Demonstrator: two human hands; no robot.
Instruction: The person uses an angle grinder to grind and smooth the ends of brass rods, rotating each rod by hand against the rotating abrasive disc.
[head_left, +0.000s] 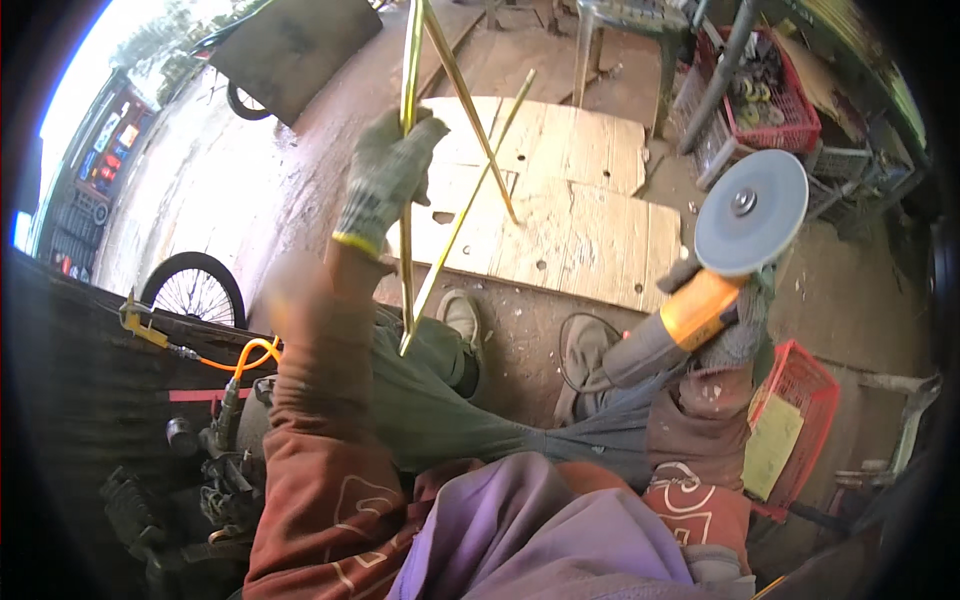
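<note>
Your gloved left hand (385, 180) is closed around a frame of three yellow metal rods (455, 160) at 12 o'clock, while your right hand (735, 325) is wrapped around one angle grinder (700, 280) at 3 o'clock. Two red baskets show: the upper red basket (765, 95) at 1 o'clock holds what look like discs, and the lower red basket (800, 425) at 4 o'clock holds a yellowish sheet (772, 445).

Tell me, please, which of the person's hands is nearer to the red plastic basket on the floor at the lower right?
The right hand, holding the angle grinder, is just above and left of the red plastic basket. The left hand grips the yellow metal frame far off at upper left.
</note>
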